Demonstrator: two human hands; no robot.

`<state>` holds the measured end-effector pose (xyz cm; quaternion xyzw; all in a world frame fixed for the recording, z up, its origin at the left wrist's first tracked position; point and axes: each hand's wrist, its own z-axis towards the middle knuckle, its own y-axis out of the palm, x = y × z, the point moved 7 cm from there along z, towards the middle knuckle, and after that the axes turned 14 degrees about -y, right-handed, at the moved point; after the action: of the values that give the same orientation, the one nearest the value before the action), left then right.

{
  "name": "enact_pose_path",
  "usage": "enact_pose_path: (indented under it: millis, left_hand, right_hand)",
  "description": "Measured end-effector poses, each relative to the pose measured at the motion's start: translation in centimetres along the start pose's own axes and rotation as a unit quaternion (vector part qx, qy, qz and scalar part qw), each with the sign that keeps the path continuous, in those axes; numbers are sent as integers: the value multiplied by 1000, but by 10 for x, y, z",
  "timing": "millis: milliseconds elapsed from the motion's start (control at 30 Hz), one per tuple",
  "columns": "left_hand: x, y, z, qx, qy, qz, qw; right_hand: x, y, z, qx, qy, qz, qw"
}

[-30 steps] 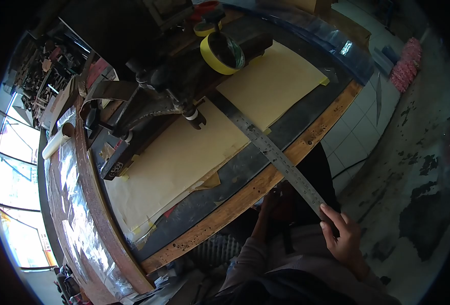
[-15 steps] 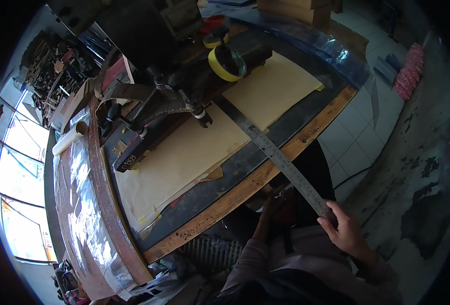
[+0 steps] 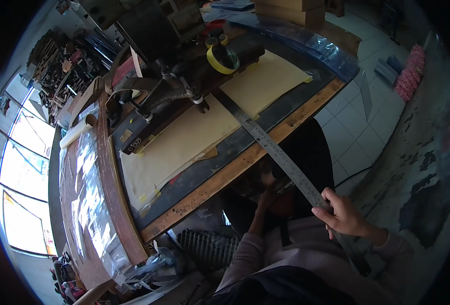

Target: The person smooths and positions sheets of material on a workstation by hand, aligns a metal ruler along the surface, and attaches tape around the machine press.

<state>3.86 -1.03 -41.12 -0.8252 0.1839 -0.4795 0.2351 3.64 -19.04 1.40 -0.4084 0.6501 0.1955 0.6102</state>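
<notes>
Long grey metal ruler point(image 3: 281, 158) slants over bench point(image 3: 204, 194), past its wooden edge. Right hand point(image 3: 343, 215) closed around ruler's near part; left hand point(image 3: 269, 196) low, apart, grip too dark to tell. Ruler flat, dark-marked.

Ruler point(image 3: 281, 158) — scuffed grey metal; sheets point(image 3: 184, 137) — matt paper; edge strip point(image 3: 245, 160) — pitted wood.

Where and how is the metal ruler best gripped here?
Take the metal ruler by its near part, from the person's side. Long and flat, it juts past the wooden edge, which should leave thumb and fingers room around it; the right hand holds it there.
</notes>
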Motion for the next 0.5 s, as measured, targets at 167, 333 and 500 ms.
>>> enact_pose_path:
  millis: [167, 333, 500]
  left_hand:
    - [43, -26, -25, -52, -43, -15, 998]
    - [166, -110, -127, -17, 89, -169, 981]
    - [230, -127, -181, -97, 133, -303, 939]
  right_hand:
    - [-3, -1, -8, -66, 19, 41, 997]
    - [46, 9, -1, -85, -15, 111, 990]
    - [62, 6, -6, 3, -94, 101, 990]
